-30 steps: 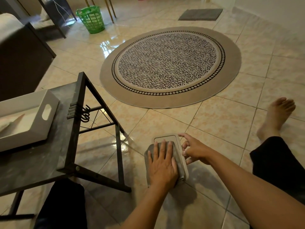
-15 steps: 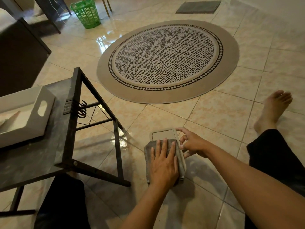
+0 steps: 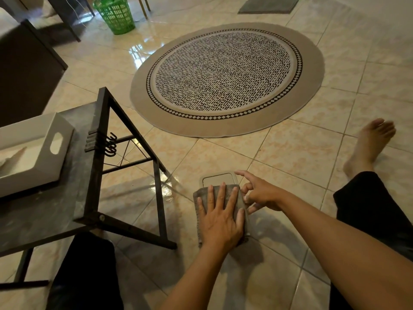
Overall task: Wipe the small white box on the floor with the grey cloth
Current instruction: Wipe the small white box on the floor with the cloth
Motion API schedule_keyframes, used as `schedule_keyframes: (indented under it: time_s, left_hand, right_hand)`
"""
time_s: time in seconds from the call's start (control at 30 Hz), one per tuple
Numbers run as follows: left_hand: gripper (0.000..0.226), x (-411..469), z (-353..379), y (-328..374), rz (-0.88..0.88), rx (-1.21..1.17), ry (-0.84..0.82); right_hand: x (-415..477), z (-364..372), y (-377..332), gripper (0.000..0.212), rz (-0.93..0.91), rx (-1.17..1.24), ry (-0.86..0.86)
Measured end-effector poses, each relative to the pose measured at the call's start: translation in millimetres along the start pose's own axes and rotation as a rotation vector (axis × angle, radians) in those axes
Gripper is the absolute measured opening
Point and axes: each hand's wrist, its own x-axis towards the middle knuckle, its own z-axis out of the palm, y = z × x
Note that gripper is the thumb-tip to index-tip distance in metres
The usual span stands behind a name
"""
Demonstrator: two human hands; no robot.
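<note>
The small white box (image 3: pixel 218 179) lies on the tiled floor in front of me, with only its far end showing. The grey cloth (image 3: pixel 240 198) covers the rest of it. My left hand (image 3: pixel 220 217) presses flat on the cloth, fingers spread and pointing away from me. My right hand (image 3: pixel 260 193) sits against the right side of the box and cloth. Its fingertips touch that edge and its index finger is lifted over the far right corner.
A low black metal-framed table (image 3: pixel 93 198) stands close on the left with a white tray (image 3: pixel 42 153) on it. A round patterned rug (image 3: pixel 228 79) lies beyond the box, and a green basket (image 3: pixel 115 14) stands far left. My bare foot (image 3: pixel 368 144) rests on the right.
My left hand has slid the cloth back toward me, so more of the box's far end shows. My right hand stays at the box's right side.
</note>
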Motion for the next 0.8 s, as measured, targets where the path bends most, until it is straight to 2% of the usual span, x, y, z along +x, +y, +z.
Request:
schedule_keyframes:
  time_s: [0.33,0.5,0.8]
  left_hand:
    - [0.067,1.3,7.3,10.2,-0.050,-0.036,0.007]
    - [0.069,8.3,0.9,-4.7,-0.081,-0.030,-0.004]
    - [0.064,28.8,-7.2,5.0,0.050,-0.044,-0.041]
  right_hand:
    - [0.3,0.7,-1.3,0.097,0.000,-0.035,0.020]
    - [-1.9,2.6,2.5,0.092,-0.010,-0.005,0.027]
    - [0.4,2.6,1.7,0.098,-0.002,-0.017,0.009]
